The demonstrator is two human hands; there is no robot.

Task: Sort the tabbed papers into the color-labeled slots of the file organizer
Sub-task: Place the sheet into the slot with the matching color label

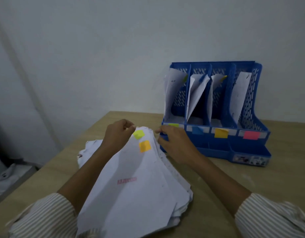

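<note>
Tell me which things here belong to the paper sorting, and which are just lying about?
Part of the job:
- paper stack
- yellow-green tab and orange tab on the top sheets
- blue file organizer with colour labels
- left hand, pinching the top sheet
- right hand

Just lying about:
- white object beside the table

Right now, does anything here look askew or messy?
Yes. The paper stack on the table is fanned out with ragged, uneven edges, and the sheets in the blue file organizer lean and curl rather than standing straight.

Red stamp (127, 180) on top sheet (131, 194), seemingly illegible.
</note>
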